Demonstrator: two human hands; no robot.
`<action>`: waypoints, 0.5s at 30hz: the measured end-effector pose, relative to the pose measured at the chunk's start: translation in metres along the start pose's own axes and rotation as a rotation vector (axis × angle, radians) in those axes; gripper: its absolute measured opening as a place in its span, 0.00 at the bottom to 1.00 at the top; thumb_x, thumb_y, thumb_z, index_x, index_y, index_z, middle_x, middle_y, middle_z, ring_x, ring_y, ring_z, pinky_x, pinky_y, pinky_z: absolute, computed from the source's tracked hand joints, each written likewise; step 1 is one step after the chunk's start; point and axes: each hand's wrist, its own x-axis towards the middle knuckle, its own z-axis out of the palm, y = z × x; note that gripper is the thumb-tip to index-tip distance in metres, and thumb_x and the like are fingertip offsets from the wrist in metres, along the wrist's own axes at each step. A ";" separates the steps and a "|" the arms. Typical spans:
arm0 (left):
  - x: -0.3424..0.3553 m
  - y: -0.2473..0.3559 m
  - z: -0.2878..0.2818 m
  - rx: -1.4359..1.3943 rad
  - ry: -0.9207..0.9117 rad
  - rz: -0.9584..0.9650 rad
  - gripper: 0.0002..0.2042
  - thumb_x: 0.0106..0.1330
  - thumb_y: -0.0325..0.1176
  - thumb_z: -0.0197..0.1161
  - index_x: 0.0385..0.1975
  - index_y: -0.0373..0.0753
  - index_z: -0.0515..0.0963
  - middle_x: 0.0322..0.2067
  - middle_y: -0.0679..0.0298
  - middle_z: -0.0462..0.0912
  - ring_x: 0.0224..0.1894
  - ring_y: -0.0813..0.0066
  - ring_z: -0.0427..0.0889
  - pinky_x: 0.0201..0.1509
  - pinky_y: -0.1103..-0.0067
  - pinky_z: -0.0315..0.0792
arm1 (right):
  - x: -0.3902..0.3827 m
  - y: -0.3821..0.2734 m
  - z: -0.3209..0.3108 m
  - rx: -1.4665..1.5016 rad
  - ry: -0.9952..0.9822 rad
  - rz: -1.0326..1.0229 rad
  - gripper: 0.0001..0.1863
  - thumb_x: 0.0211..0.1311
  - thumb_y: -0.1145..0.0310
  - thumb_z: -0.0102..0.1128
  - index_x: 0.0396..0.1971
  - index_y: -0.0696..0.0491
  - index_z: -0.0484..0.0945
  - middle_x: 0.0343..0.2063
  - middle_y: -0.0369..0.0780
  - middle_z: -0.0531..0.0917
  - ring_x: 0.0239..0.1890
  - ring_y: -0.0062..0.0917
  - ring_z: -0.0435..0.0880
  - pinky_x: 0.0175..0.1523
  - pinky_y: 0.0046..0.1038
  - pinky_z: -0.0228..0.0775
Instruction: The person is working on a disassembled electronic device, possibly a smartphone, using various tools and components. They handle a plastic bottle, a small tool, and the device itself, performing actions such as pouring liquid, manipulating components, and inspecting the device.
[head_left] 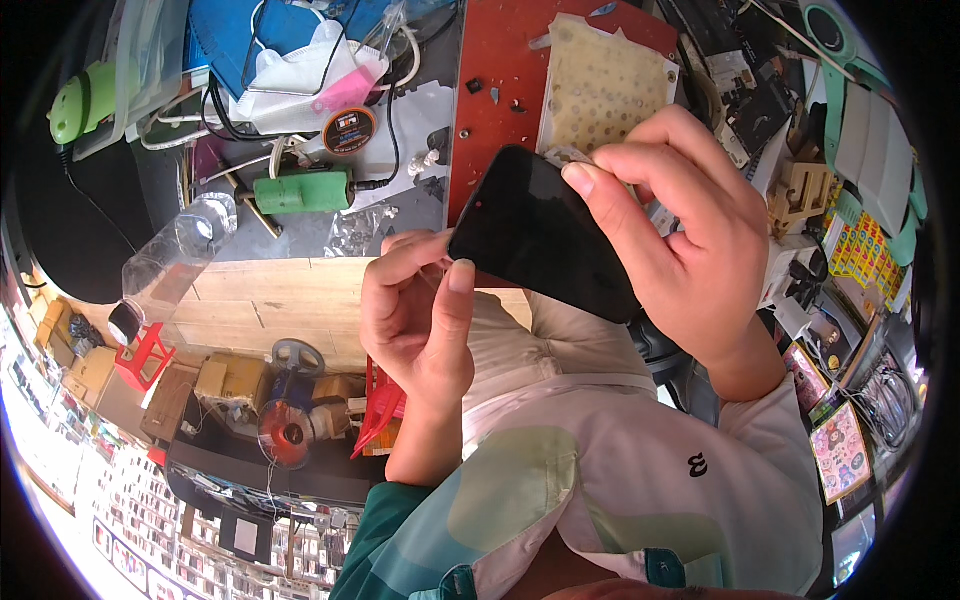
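A black smartphone (550,235), dark glossy face showing, is held tilted above my lap at the red mat's near edge. My left hand (425,310) pinches its left end between thumb and fingers. On the phone's far right side, the thumb and index finger of my right hand (690,220) are pressed together at its upper edge. A small crumpled whitish scrap (568,155) pokes out at those fingertips; whether it is tissue or cloth I cannot tell. The right palm hides part of the phone's right edge.
Beyond the phone, the red mat (500,50) carries small loose parts and a spotted yellowish pad (610,80). Left of it lie a green cylindrical tool (300,192) on a cable, a white face mask (310,75) and a clear plastic bottle (190,245). Tools and cables crowd the right.
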 end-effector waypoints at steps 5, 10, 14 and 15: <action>0.000 0.000 0.000 -0.005 -0.003 -0.002 0.11 0.67 0.22 0.65 0.47 0.28 0.76 0.47 0.55 0.83 0.47 0.75 0.82 0.60 0.78 0.69 | 0.000 0.000 0.000 0.042 -0.010 0.032 0.07 0.59 0.79 0.73 0.32 0.62 0.81 0.26 0.38 0.77 0.23 0.19 0.73 0.28 0.21 0.64; 0.000 -0.001 -0.001 0.010 -0.002 0.005 0.11 0.67 0.21 0.64 0.48 0.28 0.76 0.46 0.55 0.83 0.47 0.75 0.81 0.59 0.78 0.70 | 0.000 0.000 -0.001 0.035 -0.024 0.045 0.07 0.60 0.79 0.72 0.32 0.63 0.81 0.25 0.37 0.77 0.23 0.19 0.72 0.27 0.20 0.61; -0.001 -0.001 -0.001 0.008 -0.004 0.002 0.11 0.67 0.21 0.63 0.48 0.28 0.76 0.46 0.55 0.83 0.46 0.75 0.81 0.59 0.78 0.70 | -0.001 0.000 0.000 0.034 -0.016 0.051 0.06 0.60 0.79 0.72 0.31 0.62 0.81 0.25 0.37 0.76 0.23 0.18 0.72 0.27 0.20 0.61; -0.001 -0.001 -0.001 0.010 -0.003 0.000 0.11 0.68 0.21 0.63 0.48 0.28 0.76 0.46 0.55 0.83 0.46 0.75 0.81 0.59 0.78 0.70 | 0.000 -0.001 0.000 0.027 -0.021 0.054 0.06 0.60 0.79 0.72 0.31 0.62 0.81 0.25 0.37 0.76 0.23 0.18 0.72 0.27 0.20 0.61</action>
